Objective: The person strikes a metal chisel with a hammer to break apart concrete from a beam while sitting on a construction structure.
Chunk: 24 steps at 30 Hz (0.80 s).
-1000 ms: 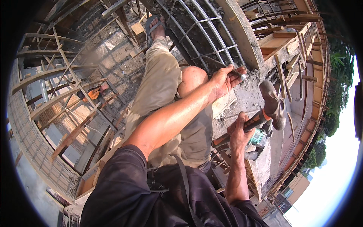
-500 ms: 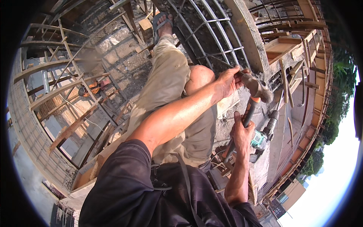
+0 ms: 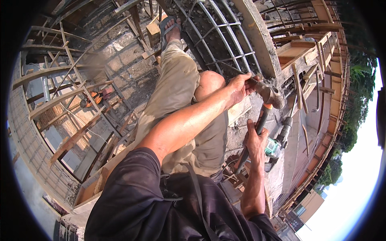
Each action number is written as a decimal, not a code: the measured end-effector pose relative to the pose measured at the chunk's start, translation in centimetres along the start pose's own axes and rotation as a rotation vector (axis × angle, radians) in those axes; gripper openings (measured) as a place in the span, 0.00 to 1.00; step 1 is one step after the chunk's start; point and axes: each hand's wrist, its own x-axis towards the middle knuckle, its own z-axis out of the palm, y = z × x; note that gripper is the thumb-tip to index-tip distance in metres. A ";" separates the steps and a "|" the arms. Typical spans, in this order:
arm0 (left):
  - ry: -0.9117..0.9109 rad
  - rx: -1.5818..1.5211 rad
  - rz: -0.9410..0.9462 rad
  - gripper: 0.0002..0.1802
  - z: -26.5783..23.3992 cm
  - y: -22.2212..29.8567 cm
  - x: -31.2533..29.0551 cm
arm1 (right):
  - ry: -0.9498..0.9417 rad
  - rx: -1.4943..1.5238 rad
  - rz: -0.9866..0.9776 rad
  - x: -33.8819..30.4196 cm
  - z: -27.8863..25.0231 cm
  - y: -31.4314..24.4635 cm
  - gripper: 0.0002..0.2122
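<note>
My right hand (image 3: pixel 256 142) is wrapped around the dark handle of a claw hammer (image 3: pixel 272 96), which has an orange band below its metal head. The head is up beside my left hand (image 3: pixel 240 89). My left fingers are closed at the end of the head, and what they pinch is hidden. A thin dark rod runs toward these fingers from the rebar side. Just right of my right hand, a green and black power drill (image 3: pixel 273 148) lies on the concrete. My left forearm crosses over my bent knee (image 3: pixel 211 84).
A rebar cage (image 3: pixel 228 25) lies inside formwork ahead, bordered by a concrete-stained board (image 3: pixel 257 34). Timber framing (image 3: pixel 66 102) drops away to the left, with a person in orange (image 3: pixel 95 97) below. Curved wooden formwork (image 3: pixel 335 100) runs along the right.
The scene has shifted slightly left in view. Both hands keep nearly the same pose, with the hammer head still beside my left fingers.
</note>
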 end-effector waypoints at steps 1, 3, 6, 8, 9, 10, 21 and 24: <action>0.005 0.024 -0.003 0.15 0.1 -0.1 0.0 | 0.007 -0.018 -0.010 -0.6 -0.3 0.9 0.20; -0.014 0.030 0.018 0.15 -0.6 0.2 0.2 | 0.042 -0.128 -0.001 -2.4 -0.2 -0.3 0.19; 0.060 -0.004 0.020 0.14 -0.3 0.0 -0.3 | 0.108 -0.005 -0.163 -4.7 -1.7 -2.5 0.17; 0.036 0.003 0.018 0.15 -0.1 0.4 -0.4 | 0.169 0.237 -0.409 -5.5 -2.8 -4.2 0.15; 0.022 0.005 0.015 0.15 -0.2 0.5 -0.5 | 0.174 0.309 -0.517 -5.5 -3.1 -4.5 0.15; 0.024 0.007 0.016 0.15 -0.2 0.5 -0.7 | 0.180 0.380 -0.626 -5.3 -3.2 -4.8 0.16; 0.060 0.087 0.013 0.17 -0.4 -0.2 0.1 | 0.039 -0.036 -0.095 -4.8 -1.8 -3.1 0.18; 0.045 0.062 -0.008 0.17 -0.3 0.1 -0.4 | 0.192 0.252 -0.463 -5.6 -3.2 -5.7 0.17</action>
